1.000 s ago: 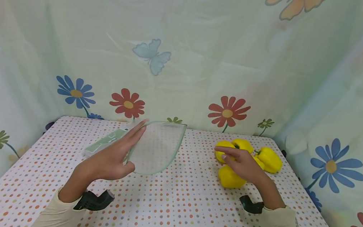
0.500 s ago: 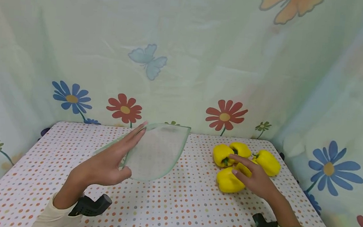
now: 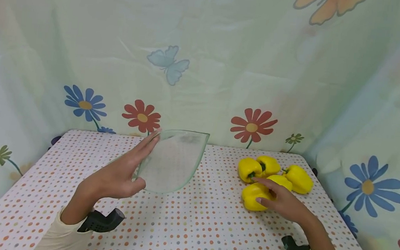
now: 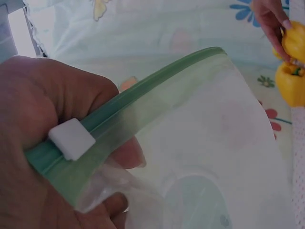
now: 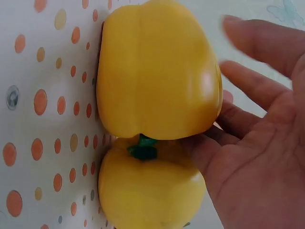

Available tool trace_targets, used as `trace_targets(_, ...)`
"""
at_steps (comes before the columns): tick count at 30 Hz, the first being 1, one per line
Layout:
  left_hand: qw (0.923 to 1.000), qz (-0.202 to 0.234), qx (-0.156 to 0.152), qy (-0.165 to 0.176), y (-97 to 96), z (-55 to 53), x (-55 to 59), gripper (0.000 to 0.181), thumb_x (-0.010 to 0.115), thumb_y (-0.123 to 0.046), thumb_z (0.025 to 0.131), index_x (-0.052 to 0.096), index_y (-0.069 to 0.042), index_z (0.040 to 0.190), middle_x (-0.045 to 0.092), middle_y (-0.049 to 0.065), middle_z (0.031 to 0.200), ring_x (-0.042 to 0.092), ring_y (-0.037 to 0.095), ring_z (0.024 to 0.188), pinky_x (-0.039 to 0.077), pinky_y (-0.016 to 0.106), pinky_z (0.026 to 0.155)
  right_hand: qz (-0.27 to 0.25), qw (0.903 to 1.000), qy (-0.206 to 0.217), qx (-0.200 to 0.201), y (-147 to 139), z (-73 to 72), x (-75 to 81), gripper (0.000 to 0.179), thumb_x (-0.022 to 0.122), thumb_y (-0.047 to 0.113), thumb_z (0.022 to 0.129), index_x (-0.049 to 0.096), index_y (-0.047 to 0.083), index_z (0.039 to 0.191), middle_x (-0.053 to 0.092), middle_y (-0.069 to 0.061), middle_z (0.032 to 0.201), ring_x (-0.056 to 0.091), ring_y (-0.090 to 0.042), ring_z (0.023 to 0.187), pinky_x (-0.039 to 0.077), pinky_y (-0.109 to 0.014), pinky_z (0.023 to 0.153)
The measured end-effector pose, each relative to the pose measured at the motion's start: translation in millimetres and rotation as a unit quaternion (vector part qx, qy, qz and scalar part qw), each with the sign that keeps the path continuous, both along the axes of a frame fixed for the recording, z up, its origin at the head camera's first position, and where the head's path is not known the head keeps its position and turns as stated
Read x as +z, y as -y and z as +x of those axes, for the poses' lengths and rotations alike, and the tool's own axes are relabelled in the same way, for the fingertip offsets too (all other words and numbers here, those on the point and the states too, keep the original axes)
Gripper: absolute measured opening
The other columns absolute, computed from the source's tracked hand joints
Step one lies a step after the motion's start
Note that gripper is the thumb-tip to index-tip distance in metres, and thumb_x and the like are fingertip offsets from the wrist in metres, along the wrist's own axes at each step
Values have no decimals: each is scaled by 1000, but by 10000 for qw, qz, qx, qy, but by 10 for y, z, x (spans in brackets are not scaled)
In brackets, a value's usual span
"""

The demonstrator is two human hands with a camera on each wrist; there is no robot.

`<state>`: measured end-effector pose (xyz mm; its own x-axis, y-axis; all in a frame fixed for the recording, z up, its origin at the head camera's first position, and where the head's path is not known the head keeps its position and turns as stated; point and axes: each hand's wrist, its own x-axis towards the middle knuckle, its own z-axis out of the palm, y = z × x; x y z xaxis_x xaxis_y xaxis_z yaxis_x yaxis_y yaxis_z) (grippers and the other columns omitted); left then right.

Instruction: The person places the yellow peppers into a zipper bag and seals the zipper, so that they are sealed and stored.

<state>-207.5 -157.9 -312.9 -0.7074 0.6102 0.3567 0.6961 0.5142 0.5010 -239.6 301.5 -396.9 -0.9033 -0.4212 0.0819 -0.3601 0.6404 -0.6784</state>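
Note:
My left hand (image 3: 120, 173) grips a clear slider zip bag (image 3: 173, 162) by one end of its green top strip. Close up in the left wrist view, the white slider (image 4: 72, 139) sits by the gripping fingers, and the bag's see-through sheet hangs to the right. On the table at right, my right hand (image 3: 286, 204) reaches over the front yellow bell pepper (image 3: 252, 197) with fingers spread. In the right wrist view its fingers lie along the side of a pepper (image 5: 157, 71), not closed round it. Another pepper (image 5: 150, 195) with a green stem lies beside that one.
More yellow bell peppers lie close behind the front one: one at left (image 3: 249, 169), one at the back (image 3: 269, 165) and one at far right (image 3: 298, 179). The dotted tablecloth (image 3: 177, 226) meets a flowered curtain (image 3: 203, 81) at the back and sides.
My right hand has come back and to the right, down from over the rear peppers to the front one. My left hand keeps its grip; the bag's green panel has swung out of sight.

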Motion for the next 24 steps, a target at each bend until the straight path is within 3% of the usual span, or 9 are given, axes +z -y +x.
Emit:
trace_targets(4,10000,-28,-33,-64,-9,-21,-16,93,51,1,72,10,-4,156,2,4,163,9,24,147,37,49,101,81,9995,274,99,-20,12,16,58,67,17,91,45,-1,141,43,-22,144,32,-46,133,28,-63,104)
trace_targets(8,9998,-23,-135,-143,-28,-29,-21,92,52,0,73,12,-3,156,2,2,163,9,23,147,37,49,101,334,9991,238,52,-27,9,25,62,68,16,90,42,-3,142,43,-24,143,37,-44,130,30,-62,103)
trace_targets(16,9985,72,-368,-388,-52,-44,-35,91,52,-1,72,14,-3,155,3,1,163,11,21,146,37,43,100,834,9946,72,-615,43,0,3,65,75,26,84,51,-1,138,53,-20,133,50,-33,113,41,-56,97)
trace_targets(24,9982,256,-489,-244,-31,-68,-68,93,51,3,71,15,-5,156,2,1,163,13,22,146,40,37,95,659,9973,330,29,30,49,43,75,73,28,86,39,-6,144,38,-30,143,38,-45,128,32,-62,102)
